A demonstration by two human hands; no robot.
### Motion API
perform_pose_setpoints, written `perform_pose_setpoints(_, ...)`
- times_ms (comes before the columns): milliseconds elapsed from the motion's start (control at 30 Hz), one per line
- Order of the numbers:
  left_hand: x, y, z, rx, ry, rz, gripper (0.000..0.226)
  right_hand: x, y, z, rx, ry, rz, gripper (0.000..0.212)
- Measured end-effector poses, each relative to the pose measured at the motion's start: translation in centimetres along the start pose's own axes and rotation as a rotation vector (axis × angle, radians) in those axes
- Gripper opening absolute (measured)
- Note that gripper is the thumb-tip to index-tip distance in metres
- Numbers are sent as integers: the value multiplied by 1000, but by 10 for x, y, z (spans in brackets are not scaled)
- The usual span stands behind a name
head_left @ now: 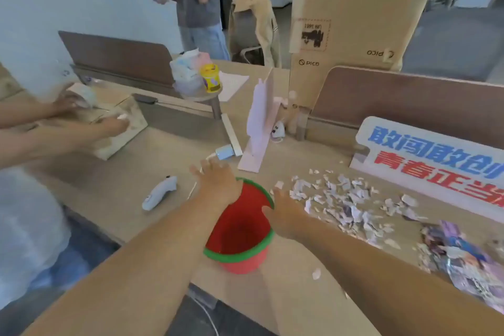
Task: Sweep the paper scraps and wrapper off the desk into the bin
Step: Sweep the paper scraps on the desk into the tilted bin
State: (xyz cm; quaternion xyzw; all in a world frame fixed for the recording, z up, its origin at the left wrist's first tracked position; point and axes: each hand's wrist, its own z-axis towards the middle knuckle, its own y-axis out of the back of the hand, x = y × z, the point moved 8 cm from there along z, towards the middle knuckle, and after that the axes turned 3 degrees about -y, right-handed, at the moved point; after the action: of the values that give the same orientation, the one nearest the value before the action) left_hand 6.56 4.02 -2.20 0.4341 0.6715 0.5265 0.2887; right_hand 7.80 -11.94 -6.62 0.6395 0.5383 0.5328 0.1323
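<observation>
A red bin [240,229] with a green rim lies tilted on the beige desk [131,183], its mouth facing me. My left hand [216,180] hovers over the bin's far rim with fingers spread, holding nothing. My right hand [286,213] reaches past the bin's right rim with fingers extended toward the scraps. A spread of torn white paper scraps [346,199] covers the desk to the right of the bin. A crumpled purple wrapper [463,256] lies at the far right near the desk's front edge.
A white controller [159,192] lies left of the bin. A sign with blue and red characters [433,161] stands behind the scraps. A white stand [259,128], brown dividers [409,101] and a cardboard box [351,30] rise behind. Another person's hands [90,114] work at the left.
</observation>
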Motion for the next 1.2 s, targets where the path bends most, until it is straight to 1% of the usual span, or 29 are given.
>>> perform_pose_setpoints(33, 11, -6, 3, 16, 14, -16, 60, 3, -6, 3, -6, 8, -21, 44)
perform_pose_setpoints(67, 19, -13, 8, 32, 4, -66, 60, 3, -8, 7, -25, -5, -7, 41)
perform_pose_setpoints(133, 36, -28, 16, 40, -13, -205, 54, -4, -10, 8, -44, -48, 41, 44)
perform_pose_setpoints(200, 40, -37, 22, 33, -54, -311, 47, -9, -7, 12, -76, -53, 110, 44)
perform_pose_setpoints(300, 39, -35, 25, -44, -61, -550, 44, -16, 0, 18, -91, -60, 176, 45)
perform_pose_setpoints(367, 31, -29, 30, -87, -69, -695, 41, -25, 3, 26, -115, -91, 295, 41)
perform_pose_setpoints(400, 27, -23, 33, -112, -74, -727, 38, -30, 5, 30, -136, -103, 355, 37)
perform_pose_setpoints(467, 20, -7, 42, -199, -91, -710, 30, -35, 7, 35, -163, -73, 375, 34)
perform_pose_setpoints(533, 17, 9, 53, -308, -85, -597, 31, -46, 7, 41, -186, -82, 382, 36)
perform_pose_setpoints(633, 5, 18, 58, -366, -100, -390, 36, -66, -2, 52, -198, -122, 236, 41)
perform_pose_setpoints(700, -5, 17, 62, -364, -112, -360, 33, -73, -8, 72, -157, -124, 97, 46)
perform_pose_setpoints(767, -12, 13, 68, -373, -106, -386, 29, -74, -13, 97, -116, -105, -1, 48)
perform_pose_setpoints(833, -16, 10, 74, -383, -92, -455, 26, -68, -17, 123, -100, -64, -79, 45)
perform_pose_setpoints(900, -22, 4, 83, -352, -78, -521, 19, -62, -22, 148, -118, -12, -182, 45)
perform_pose_setpoints(933, -27, 0, 88, -319, -81, -540, 18, -59, -25, 159, -126, 19, -232, 48)
perform_pose_setpoints(967, -31, -3, 93, -288, -91, -546, 22, -55, -29, 167, -122, 47, -275, 53)
perform_pose_setpoints(1033, -38, -5, 102, -259, -111, -531, 34, -53, -43, 177, -63, 86, -337, 63)
perform_pose_setpoints(1067, -40, -5, 106, -259, -116, -515, 36, -55, -51, 179, -19, 100, -362, 66)
perform_pose_setpoints(1133, -43, -5, 115, -256, -118, -493, 34, -66, -71, 173, 40, 148, -442, 71)
perform_pose_setpoints(1167, -44, -4, 119, -252, -112, -487, 31, -72, -79, 165, 48, 171, -485, 75)
perform_pose_setpoints(1200, -45, -3, 122, -250, -106, -484, 28, -78, -84, 156, 21, 188, -520, 75)
